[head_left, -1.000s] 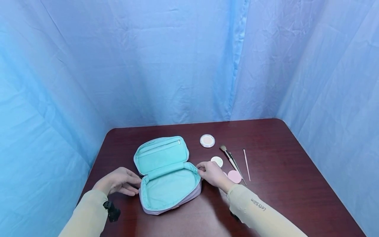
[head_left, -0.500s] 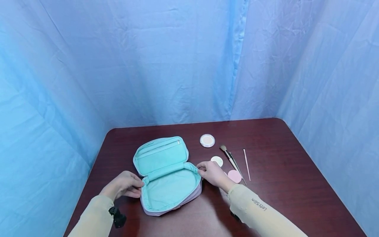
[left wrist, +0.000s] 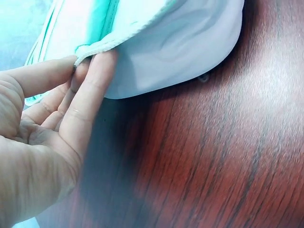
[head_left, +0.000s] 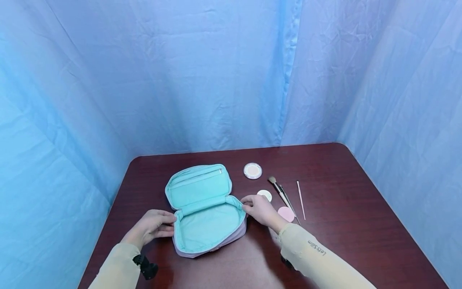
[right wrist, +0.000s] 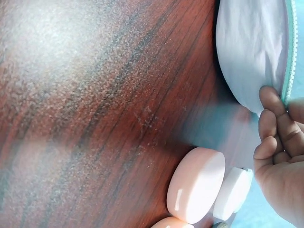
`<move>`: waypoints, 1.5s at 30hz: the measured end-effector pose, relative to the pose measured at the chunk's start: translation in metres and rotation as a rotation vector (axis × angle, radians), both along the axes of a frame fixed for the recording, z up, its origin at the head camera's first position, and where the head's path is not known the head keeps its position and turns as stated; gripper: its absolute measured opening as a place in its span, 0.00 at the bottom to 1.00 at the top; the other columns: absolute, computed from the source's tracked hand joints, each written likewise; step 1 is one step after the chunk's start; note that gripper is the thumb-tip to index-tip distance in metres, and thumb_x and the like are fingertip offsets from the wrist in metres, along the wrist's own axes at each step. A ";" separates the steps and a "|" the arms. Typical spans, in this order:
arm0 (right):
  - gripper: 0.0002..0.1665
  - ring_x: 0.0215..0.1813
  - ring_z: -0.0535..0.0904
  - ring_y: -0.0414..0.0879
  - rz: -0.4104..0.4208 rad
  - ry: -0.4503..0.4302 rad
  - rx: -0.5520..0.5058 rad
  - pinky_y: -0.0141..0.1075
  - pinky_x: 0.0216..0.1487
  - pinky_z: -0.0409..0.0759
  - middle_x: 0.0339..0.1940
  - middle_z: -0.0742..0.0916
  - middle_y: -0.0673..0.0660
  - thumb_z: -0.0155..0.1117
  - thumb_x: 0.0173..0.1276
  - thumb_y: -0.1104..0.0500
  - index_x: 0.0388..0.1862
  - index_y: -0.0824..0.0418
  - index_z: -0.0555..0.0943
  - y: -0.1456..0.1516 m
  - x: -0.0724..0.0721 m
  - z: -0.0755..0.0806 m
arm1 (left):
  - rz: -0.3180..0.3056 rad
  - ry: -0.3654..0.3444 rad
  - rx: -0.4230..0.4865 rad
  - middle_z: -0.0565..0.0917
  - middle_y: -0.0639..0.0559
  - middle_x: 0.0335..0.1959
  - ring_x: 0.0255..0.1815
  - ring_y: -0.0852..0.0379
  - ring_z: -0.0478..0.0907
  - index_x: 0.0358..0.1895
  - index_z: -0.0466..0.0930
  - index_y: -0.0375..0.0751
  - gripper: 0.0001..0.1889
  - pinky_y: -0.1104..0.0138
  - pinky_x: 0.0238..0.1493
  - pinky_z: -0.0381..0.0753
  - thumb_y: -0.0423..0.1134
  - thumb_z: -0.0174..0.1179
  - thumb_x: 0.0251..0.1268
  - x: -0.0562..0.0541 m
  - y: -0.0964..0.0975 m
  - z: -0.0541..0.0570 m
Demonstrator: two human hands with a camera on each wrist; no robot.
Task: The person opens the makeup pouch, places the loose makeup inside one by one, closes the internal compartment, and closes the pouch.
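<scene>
A cosmetic bag (head_left: 211, 226) lies unzipped on the table, its lid (head_left: 200, 184) folded back to show a turquoise lining. Pale lilac fabric covers its outside. My left hand (head_left: 149, 225) pinches the rim at the left side near the hinge; the left wrist view shows its thumb and fingers at the zipper edge of the bag (left wrist: 180, 52). On the opposite side, my right hand (head_left: 260, 209) pinches the right rim. In the right wrist view, the fingers of the right hand (right wrist: 280, 137) meet the white zipper teeth; part of that hand is cut off.
Right of the bag lie a round clear-rimmed compact (head_left: 252, 171), a white round container (head_left: 265, 195) and a pink round container (head_left: 286, 214). A makeup brush (head_left: 277, 187), a thin dark stick (head_left: 290, 202) and a slim pink brush (head_left: 301, 200) lie beside them. Blue curtains (head_left: 223, 80) surround the table.
My left hand has moved right, from beside the bag to pinching its left rim. The bag has shifted slightly right and away. My right hand stays nearly in place at the right rim.
</scene>
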State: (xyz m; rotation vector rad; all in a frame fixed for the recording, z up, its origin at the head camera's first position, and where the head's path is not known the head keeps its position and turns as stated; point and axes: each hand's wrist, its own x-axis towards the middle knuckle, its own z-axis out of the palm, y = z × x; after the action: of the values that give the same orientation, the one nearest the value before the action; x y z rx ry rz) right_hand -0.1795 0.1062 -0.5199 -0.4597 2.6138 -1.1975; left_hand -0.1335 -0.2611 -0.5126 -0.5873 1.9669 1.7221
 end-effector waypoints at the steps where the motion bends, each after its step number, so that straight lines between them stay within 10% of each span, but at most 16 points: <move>1: 0.12 0.33 0.86 0.42 -0.010 -0.005 -0.003 0.37 0.41 0.83 0.35 0.91 0.54 0.64 0.72 0.64 0.51 0.67 0.86 0.000 -0.001 -0.001 | 0.004 0.003 0.010 0.84 0.38 0.37 0.32 0.50 0.85 0.58 0.74 0.22 0.19 0.57 0.40 0.89 0.31 0.64 0.70 0.000 0.000 -0.001; 19: 0.12 0.34 0.84 0.47 -0.163 -0.270 -0.352 0.46 0.44 0.85 0.35 0.90 0.64 0.65 0.71 0.68 0.51 0.73 0.85 0.006 -0.005 0.000 | 0.093 0.025 0.107 0.85 0.43 0.33 0.31 0.53 0.87 0.59 0.73 0.24 0.19 0.59 0.39 0.89 0.31 0.63 0.71 -0.003 0.000 -0.006; 37: 0.23 0.28 0.83 0.42 -0.253 -0.361 -0.414 0.31 0.27 0.78 0.31 0.90 0.61 0.62 0.75 0.62 0.63 0.75 0.77 0.067 -0.028 0.020 | 0.145 0.022 0.151 0.84 0.41 0.37 0.35 0.52 0.87 0.60 0.73 0.25 0.18 0.58 0.42 0.89 0.31 0.61 0.73 -0.001 0.005 -0.011; 45: 0.22 0.36 0.85 0.48 -0.267 -0.345 -0.403 0.36 0.36 0.85 0.41 0.90 0.68 0.61 0.76 0.63 0.63 0.75 0.77 0.080 -0.032 0.019 | 0.156 0.018 0.147 0.85 0.40 0.39 0.37 0.51 0.87 0.60 0.73 0.26 0.17 0.58 0.43 0.89 0.31 0.60 0.74 -0.002 0.007 -0.012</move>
State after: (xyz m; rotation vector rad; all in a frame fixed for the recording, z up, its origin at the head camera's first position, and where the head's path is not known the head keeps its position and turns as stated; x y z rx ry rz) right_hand -0.2113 0.1867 -0.5010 0.0399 2.1882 -1.7260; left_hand -0.1356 -0.2543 -0.5245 -0.6903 1.8284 1.9531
